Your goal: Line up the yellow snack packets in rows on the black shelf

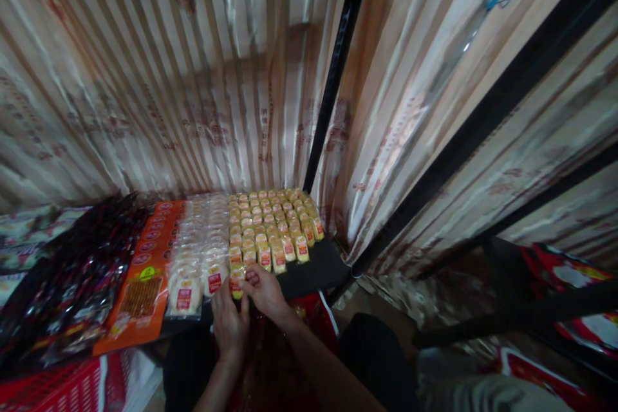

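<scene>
Hands on front yellow packet, shelf edge

Landmark is the black shelf (313, 273); everything below is placed against it, going left to right.

Far left on the shelf: dark red-black packets (72, 270), piled and glossy. Next along, orange packets (145, 270) lying flat, front one overhanging the shelf's front edge. Then rows of pale packets with red labels (197, 257). Then rows of yellow packets (270, 222), running back to the shelf's rear upright, bare shelf surface in front of them at the right corner.

My left hand (229, 322) is at the shelf's front edge, fingers curled up against the front yellow packet (236, 283) from below. My right hand (265, 293) is just beside it, fingertips closed on the same packet from the top. So both hands are pinching that one packet; it sits at the front of the yellow rows' leftmost column, touching the pale rows' edge.

Below the shelf, left: red crate (62, 389). Behind the shelf: striped plastic sheeting (193, 96).
</scene>
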A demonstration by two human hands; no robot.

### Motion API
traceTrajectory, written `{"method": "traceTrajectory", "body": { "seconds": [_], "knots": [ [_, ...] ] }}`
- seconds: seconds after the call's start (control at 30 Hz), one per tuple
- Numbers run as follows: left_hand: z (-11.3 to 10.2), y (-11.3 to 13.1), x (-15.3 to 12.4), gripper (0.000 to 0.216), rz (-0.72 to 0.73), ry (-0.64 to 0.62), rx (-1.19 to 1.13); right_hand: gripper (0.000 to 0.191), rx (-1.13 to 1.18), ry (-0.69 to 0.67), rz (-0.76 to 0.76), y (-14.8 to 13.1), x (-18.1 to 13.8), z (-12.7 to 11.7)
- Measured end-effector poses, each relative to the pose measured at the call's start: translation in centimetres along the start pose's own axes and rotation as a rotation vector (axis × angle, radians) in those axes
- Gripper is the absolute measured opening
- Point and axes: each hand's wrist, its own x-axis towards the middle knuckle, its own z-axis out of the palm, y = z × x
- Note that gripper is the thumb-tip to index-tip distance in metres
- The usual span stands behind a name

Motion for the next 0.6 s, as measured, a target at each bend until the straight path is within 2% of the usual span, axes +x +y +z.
{"method": "traceTrajectory", "body": {
  "seconds": [0.1, 0.3, 0.43, 0.6],
  "knots": [
    [0.9, -0.5, 0.4, 0.044, -0.025, 0.042, 0.027, 0.020, -0.110, 0.005, -0.065, -0.1, 0.4, 0.1],
    [2.3, -0.5, 0.6, 0.044, -0.068, 0.101, 0.015, 0.032, -0.459, 0.183, -0.275, 1.3, -0.2, -1.2],
    [2.4, 0.5, 1.1, 0.040, -0.154, 0.130, 0.038, 0.035, -0.531, 0.203, -0.327, 3.2, -0.2, -1.6],
    [2.1, 1.4, 1.8, 0.042, -0.201, 0.093, 0.080, 0.034, -0.533, 0.201, -0.363, 4.9, 0.1, -1.3]
  ]
}}
